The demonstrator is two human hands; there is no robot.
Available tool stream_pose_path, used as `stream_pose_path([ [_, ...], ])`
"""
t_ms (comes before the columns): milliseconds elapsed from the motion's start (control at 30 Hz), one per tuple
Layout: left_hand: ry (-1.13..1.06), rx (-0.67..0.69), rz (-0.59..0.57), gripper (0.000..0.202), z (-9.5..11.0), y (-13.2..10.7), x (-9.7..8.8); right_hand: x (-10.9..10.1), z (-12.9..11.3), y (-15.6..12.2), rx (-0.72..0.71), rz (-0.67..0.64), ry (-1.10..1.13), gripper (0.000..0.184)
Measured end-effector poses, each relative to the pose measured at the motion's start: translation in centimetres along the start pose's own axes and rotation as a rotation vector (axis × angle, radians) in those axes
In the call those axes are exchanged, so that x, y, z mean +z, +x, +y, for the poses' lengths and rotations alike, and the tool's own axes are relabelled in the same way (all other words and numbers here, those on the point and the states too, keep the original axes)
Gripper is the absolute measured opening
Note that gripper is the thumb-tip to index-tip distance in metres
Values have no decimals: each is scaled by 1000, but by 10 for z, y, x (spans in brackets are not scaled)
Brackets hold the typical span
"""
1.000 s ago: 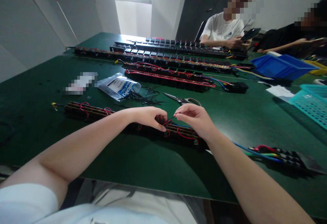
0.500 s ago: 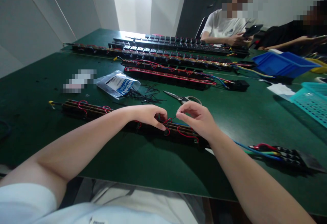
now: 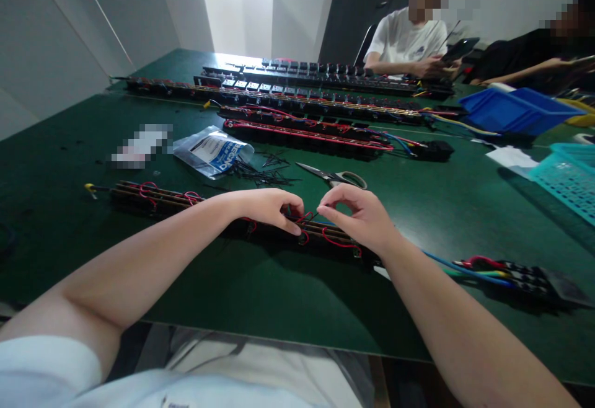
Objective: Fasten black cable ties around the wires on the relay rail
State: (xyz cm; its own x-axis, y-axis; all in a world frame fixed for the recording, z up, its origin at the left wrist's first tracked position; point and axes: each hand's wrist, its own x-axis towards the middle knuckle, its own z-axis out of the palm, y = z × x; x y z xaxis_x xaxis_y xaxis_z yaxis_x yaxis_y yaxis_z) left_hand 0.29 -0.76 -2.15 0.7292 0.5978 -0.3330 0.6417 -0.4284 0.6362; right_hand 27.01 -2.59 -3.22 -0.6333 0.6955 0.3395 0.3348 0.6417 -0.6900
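Observation:
A long black power strip (image 3: pixel 334 232) with brass bars and red wire loops lies across the table in front of me. Over its middle, my left hand (image 3: pixel 274 206) grips it, thumb on the near side and fingers curled toward the far side. My right hand (image 3: pixel 356 212) is just to the right, thumb and forefinger pinched on a thin black cable tie (image 3: pixel 317 212) at the red wires. Behind my hands lie scissors (image 3: pixel 334 177), and loose black cable ties (image 3: pixel 264 175) spill from a clear plastic bag (image 3: pixel 209 151).
Several more long strips (image 3: pixel 307 138) lie at the back. On the right are a blue bin (image 3: pixel 515 110), a teal basket (image 3: pixel 567 175) and white paper (image 3: pixel 511 159). A cable end with a black connector (image 3: pixel 534 281) lies front right. Two people sit across the table.
The view has shifted slightly. Both hands stay at the same spot on the strip, with the right fingertips still pinched on the cable tie.

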Motion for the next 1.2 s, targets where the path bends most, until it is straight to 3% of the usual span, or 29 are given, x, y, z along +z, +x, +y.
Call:
stream_pose_path([
  [767,22,63,-5,44,-2,3,2,7,9,0,-114,-344,70,36],
  [1200,43,88,-10,44,-4,3,1,9,10,3,-132,-368,99,37],
])
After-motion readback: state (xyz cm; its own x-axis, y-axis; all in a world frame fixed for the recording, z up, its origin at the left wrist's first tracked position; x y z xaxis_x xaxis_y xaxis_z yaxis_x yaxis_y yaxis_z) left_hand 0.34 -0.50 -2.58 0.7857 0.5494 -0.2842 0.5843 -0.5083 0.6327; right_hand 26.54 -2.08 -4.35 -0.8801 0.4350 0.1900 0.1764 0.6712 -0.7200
